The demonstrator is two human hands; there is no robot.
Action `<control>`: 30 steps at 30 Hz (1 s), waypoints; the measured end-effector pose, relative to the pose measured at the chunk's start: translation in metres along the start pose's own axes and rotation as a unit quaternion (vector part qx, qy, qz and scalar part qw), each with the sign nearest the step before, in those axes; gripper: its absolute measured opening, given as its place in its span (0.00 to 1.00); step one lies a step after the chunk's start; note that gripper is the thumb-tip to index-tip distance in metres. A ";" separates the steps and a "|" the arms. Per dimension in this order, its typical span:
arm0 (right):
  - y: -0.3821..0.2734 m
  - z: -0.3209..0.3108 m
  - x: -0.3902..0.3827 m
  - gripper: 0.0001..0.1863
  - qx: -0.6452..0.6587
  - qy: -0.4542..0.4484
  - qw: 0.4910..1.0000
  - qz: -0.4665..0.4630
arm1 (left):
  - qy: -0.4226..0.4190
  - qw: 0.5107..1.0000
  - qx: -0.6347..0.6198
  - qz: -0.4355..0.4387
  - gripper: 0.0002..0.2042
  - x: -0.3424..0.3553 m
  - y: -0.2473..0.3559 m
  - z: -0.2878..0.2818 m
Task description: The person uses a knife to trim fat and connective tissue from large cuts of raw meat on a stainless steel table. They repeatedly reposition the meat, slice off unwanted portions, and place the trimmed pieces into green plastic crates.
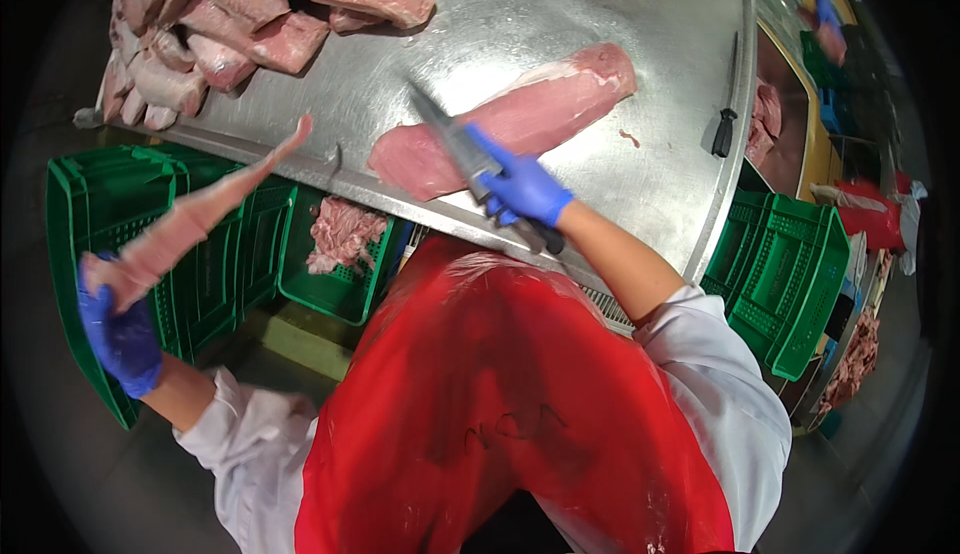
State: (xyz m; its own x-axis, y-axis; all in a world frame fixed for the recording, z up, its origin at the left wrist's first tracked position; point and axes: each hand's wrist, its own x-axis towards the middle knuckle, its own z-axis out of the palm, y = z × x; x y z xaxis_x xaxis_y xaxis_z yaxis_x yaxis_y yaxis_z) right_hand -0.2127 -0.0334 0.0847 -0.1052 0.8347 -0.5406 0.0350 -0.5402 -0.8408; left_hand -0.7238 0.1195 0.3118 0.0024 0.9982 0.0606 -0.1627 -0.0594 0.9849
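- Gripping a long pale meat strip [190, 224] by its lower end with the gloved left hand [122, 339], with fingers wrapped around it.
- Stretching lengthwise from those fingers up and to the right, seen against the green crate [95, 189].
- Clasping a knife [452, 146] by its handle with the gloved right hand [527, 194], with fingers curled shut and blade aimed up-left, blurred.
- Facing a pink meat loin [550, 104] on the steel table [680, 74], just beyond the right fingers, nearer to them than to the left.
- Slanting lengthwise from near-left to far-right, overlapped by the blade; cannot tell whether touching.
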 end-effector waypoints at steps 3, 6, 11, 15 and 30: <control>-0.004 -0.081 -0.011 0.38 -0.112 0.209 0.971 0.027 | -0.076 0.981 0.147 -0.097 0.12 -0.014 -0.069 -0.024; 0.001 -0.151 0.004 0.37 -0.239 0.339 0.909 0.036 | -0.104 0.939 0.245 -0.219 0.08 -0.018 -0.145 -0.026; -0.026 -0.169 0.006 0.36 -0.256 0.294 0.913 0.120 | -0.193 0.799 0.557 -0.119 0.11 0.014 -0.269 -0.037; 0.009 -0.142 -0.050 0.39 -0.138 0.260 0.946 0.139 | -0.245 0.853 0.453 -0.083 0.16 0.009 -0.275 0.078; -0.028 -0.103 0.001 0.38 -0.156 0.332 0.916 0.162 | -0.508 0.763 0.388 0.092 0.18 0.015 -0.347 0.240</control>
State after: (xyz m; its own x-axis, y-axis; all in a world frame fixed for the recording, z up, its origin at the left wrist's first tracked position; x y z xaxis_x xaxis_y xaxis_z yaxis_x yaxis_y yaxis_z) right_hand -0.1116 -0.0064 0.1046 0.5849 0.5732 -0.5739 0.2504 -0.8006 -0.5444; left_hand -0.4308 0.1525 0.0103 0.8784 0.4704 -0.0846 0.3800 -0.5799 0.7206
